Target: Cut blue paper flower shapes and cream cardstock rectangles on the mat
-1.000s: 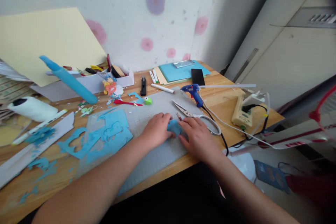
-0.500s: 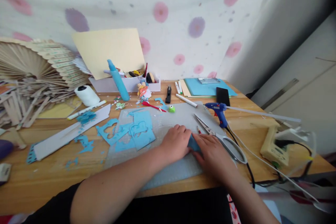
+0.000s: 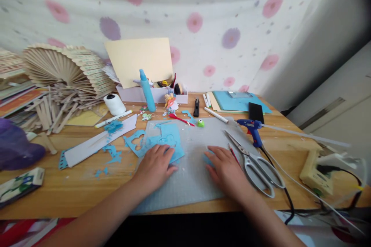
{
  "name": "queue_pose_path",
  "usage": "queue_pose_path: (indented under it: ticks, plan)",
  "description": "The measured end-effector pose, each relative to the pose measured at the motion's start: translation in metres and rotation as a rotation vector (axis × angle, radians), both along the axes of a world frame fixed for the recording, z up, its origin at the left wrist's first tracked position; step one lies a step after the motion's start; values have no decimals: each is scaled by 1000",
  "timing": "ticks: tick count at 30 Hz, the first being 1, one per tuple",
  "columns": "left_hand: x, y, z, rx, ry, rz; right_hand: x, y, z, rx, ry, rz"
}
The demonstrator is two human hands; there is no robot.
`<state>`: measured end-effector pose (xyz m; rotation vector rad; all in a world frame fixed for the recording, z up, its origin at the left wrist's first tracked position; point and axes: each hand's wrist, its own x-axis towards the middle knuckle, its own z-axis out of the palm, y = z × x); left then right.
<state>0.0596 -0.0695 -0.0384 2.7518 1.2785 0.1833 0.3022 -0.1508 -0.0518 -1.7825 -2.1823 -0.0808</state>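
Observation:
My left hand (image 3: 156,164) lies with fingers stretched over the lower part of the blue paper scraps (image 3: 174,135), which have shapes cut out of them. Its thumb points right across the grey cutting mat (image 3: 185,185). My right hand (image 3: 224,168) rests flat on the mat's right side, fingers spread, over a small blue paper piece (image 3: 206,157) that is mostly hidden under it. Close beside that hand lie a red pencil (image 3: 233,153) and large grey-handled scissors (image 3: 252,162), blades pointing away to the upper left.
A blue glue gun (image 3: 252,127) and a power strip (image 3: 314,173) with cables stand at right. Behind the mat are a stapler-like black tool (image 3: 196,107), a blue bottle (image 3: 147,92) and a storage box (image 3: 130,94). Wooden sticks (image 3: 55,112) and a thread cone (image 3: 114,104) fill the left.
My left hand has moved left, away from my right hand and onto the cut scraps. My right hand stays over the small blue piece. The view has swung left.

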Motion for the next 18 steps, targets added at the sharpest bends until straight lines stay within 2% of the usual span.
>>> queue_pose_path:
  ticks: [4,12,14,18]
  plan:
    - [-7,4,-4,7,-9,27,-33,16,13,-129,72,164]
    - [-16,16,-10,52,-51,3,-61,46,24,-244,188,236]
    - [-18,14,-13,111,-105,-9,-64,54,24,-234,302,232]
    - [-19,10,-12,205,-258,-79,-67,67,19,-207,664,219]
